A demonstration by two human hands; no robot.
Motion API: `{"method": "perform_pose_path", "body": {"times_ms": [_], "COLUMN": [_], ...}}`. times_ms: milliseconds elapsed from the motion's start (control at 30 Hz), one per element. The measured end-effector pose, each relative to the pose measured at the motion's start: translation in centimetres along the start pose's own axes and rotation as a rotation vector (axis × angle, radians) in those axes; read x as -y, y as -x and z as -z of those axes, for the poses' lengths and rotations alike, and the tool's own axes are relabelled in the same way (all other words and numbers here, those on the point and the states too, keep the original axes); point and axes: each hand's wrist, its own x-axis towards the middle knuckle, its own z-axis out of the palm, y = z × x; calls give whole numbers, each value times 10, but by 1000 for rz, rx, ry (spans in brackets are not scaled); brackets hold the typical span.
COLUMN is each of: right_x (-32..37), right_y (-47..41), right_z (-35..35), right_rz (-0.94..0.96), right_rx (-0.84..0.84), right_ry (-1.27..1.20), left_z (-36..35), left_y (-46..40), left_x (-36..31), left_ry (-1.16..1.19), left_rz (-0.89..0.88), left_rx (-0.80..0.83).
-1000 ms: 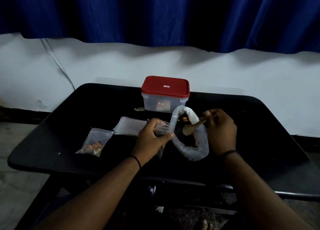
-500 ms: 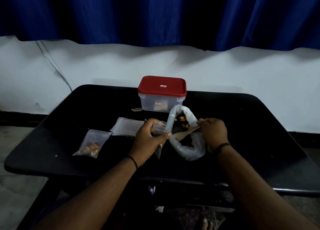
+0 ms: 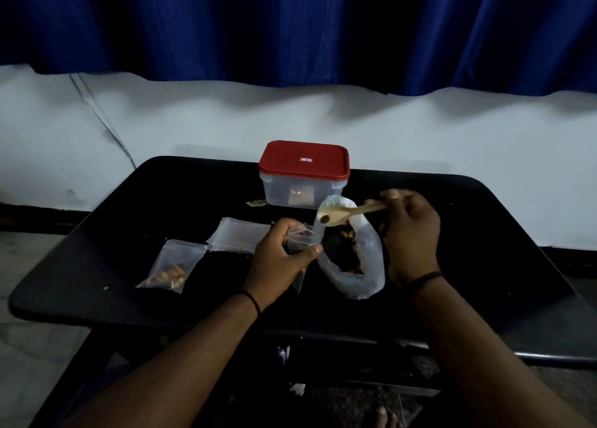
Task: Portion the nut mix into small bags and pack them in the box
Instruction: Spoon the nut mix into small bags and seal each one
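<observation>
Left hand (image 3: pixel 280 259) pinches the mouth of a small clear bag (image 3: pixel 298 243), thumb and fingers curled round it, bag hanging down toward the tabletop (image 3: pixel 484 234). Right hand (image 3: pixel 410 234) grips the handle of a wooden spoon (image 3: pixel 342 214), bowl pointing left, raised over the big bag with one dark piece in it. Spoon bowl sits just right of and above the small bag's mouth, not in it.

Nut mix: big clear plastic bag (image 3: pixel 358 266) with rolled-down rim, lying open mid-tabletop between the two hands, brown and dark nuts visible inside, dim light so kinds unclear. One filled small bag (image 3: pixel 171 266) lies toward the left edge, nuts bunched at its near end. A flat stack of empty small bags (image 3: pixel 239 238) lies just beyond it, near the left hand.

Box (image 3: pixel 303 175): clear tub with red lid on, toward the far edge at centre, just behind the big bag. A scrap (image 3: pixel 256 203) lies left of the box. Blue curtain (image 3: pixel 290 24) and white wall (image 3: pixel 193 120) behind.
</observation>
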Motion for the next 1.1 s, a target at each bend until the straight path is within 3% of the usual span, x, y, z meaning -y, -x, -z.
{"method": "perform_pose_path", "body": {"times_ms": [133,200,267,367,467,533,633,767,867,967,1033,1100], "right_x": [10,5,7,6,-6,-16,-27,-31,-20,-8,2,5], "right_y": [23,24,25,17,4,-2,-9,-8,2,11,22,33], "right_z": [-9,-9,-9,-4,9,15,17,19,13,3,-6,-15], "right_rz": [530,678,640,439,222,55,-134,-32,58,364,318,231], "right_rx": [405,490,422,164,-16,-53,-29,67,9,57,264,405], "right_ry": [317,467,362,125,289,480,522,815,990,771,525,455], "left_z": [0,0,0,1,1,1,1,-1,-4,-6,-7,-8], "left_y": [1,1,2,2,2,2,2,3,4,4,4,5], "left_x": [-1,-1,0,-1,-1,-3,-4,-7,-15,-21,-20,-23], "left_ry": [10,20,14,-12,-6,6,5,29,26,57,75,141], "left_rz": [-15,-12,-24,-38,-42,-44,-45,-33,-60,-69,-64,-23], "left_rx": [-57,-81,-96,-119,-145,-163,-179,-161,-162,-139,-116,-57]}}
